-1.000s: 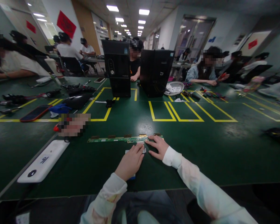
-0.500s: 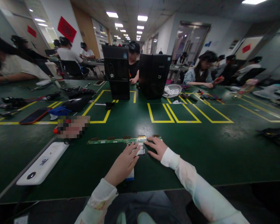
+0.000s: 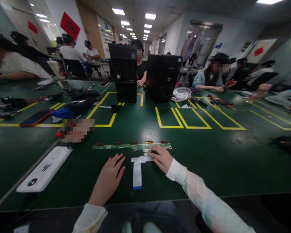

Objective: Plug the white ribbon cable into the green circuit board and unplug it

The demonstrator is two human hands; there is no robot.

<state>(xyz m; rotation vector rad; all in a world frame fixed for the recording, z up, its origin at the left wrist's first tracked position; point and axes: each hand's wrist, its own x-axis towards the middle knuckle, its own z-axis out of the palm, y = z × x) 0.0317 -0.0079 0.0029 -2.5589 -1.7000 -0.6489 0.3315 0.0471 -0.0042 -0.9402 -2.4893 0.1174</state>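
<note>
Board (image 3: 116,147) lies flat on the green surface (image 3: 220,161), centre of frame, long side running left-right. White ribbon (image 3: 137,174) (blue tip toward the bottom edge) reaches the board's lower edge. Right hand (image 3: 162,158): fingers over the ribbon's upper end, can't tell if gripping or only touching. Left hand (image 3: 109,177): fingers loose, nothing held, left of the ribbon. White device (image 3: 45,170) at lower left, black towers (image 3: 126,74) upper centre.
</note>
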